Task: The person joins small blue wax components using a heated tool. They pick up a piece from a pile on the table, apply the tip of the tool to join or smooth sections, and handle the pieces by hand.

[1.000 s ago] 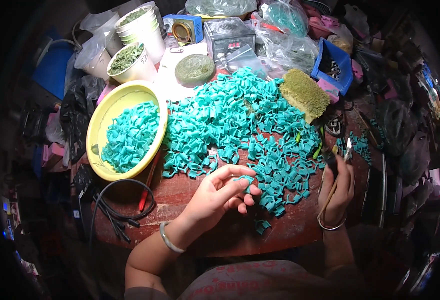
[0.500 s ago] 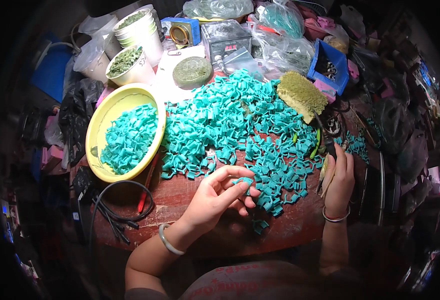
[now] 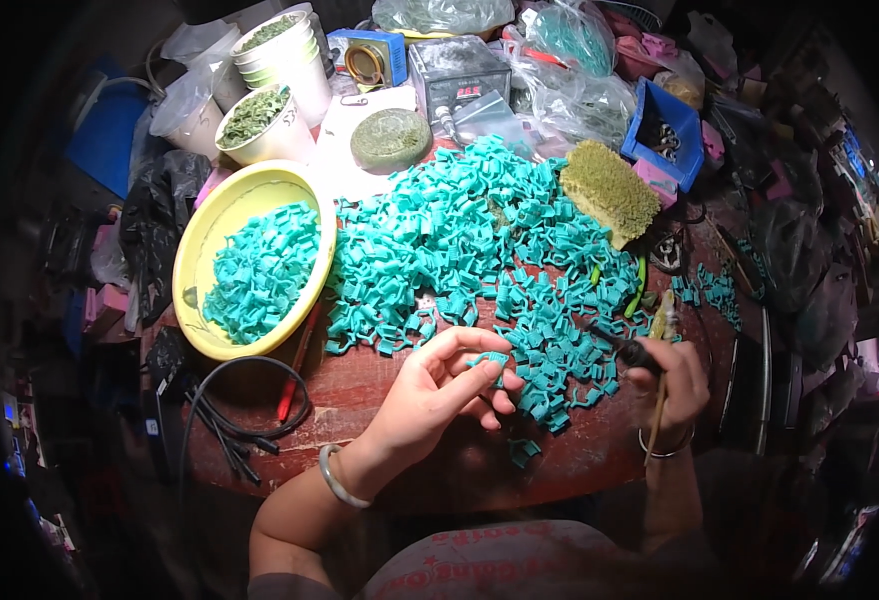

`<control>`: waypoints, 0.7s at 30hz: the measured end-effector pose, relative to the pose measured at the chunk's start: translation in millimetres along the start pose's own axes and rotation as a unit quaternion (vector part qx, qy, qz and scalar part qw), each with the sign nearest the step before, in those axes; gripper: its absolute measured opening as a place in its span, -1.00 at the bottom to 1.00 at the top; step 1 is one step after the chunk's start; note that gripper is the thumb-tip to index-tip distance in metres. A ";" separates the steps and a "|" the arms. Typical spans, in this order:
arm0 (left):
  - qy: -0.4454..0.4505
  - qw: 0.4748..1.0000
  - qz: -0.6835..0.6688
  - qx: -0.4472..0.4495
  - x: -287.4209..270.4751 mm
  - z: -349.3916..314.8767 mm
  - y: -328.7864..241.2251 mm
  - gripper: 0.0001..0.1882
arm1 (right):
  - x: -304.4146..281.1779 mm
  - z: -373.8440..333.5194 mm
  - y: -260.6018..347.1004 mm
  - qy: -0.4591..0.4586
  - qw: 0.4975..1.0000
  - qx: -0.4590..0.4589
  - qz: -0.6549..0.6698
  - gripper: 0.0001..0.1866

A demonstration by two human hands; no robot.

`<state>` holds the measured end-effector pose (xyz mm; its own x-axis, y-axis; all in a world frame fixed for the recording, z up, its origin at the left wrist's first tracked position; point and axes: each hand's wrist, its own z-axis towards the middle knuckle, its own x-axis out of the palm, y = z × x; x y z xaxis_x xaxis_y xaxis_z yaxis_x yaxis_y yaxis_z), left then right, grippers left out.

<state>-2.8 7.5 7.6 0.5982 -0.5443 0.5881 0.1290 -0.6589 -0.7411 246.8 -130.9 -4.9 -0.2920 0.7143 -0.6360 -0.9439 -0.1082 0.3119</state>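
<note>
Toward six o'clock, nearest the wearer, the left hand (image 3: 438, 385) pinches a small teal piece (image 3: 494, 358) between thumb and forefinger; remaining fingers loosely curled. Piece looks light, fairly stiff, perhaps waxy and slightly slippery; thin bent ends probably snap easily. Best hold: the broad ribbed middle, light pressure, ends left free.

At five, a stray teal piece (image 3: 525, 453) lies alone on the red tabletop (image 3: 585, 450). At four, the right hand (image 3: 680, 388) has its fingers closed around a black-handled tool (image 3: 638, 352) and a slim tan stick (image 3: 661, 395). Tool's thin tip points toward ten, over the heap's near edge; contact: cannot tell.

Farther, around twelve, spreads the teal heap (image 3: 430, 240). Between nine and ten, a yellow bowl (image 3: 198, 245) holds more pieces. At two, a rough green pad (image 3: 612, 195); beyond it, a blue bin (image 3: 687, 150). Around eleven, farthest, white tubs (image 3: 305, 90).
</note>
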 end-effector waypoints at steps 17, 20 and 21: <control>-0.004 1.000 0.009 0.001 0.5 0.3 1.6 -0.72 | 1.7 1.8 7.7 0.098 0.992 -0.018 0.082 -0.60; -0.006 1.000 0.009 0.002 0.5 -0.4 0.8 -0.73 | 2.5 2.6 9.1 0.098 0.991 -0.018 0.085 -0.61; -0.007 1.000 0.010 0.002 0.6 -0.2 0.8 -0.73 | 2.2 2.8 9.3 0.102 0.991 -0.015 0.084 -0.61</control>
<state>-2.5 6.6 7.3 0.6117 -0.5500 0.5686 0.1205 -0.6455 -0.7542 237.8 -128.4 -1.4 -0.4668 0.5305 -0.7076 -0.8831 -0.2360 0.4056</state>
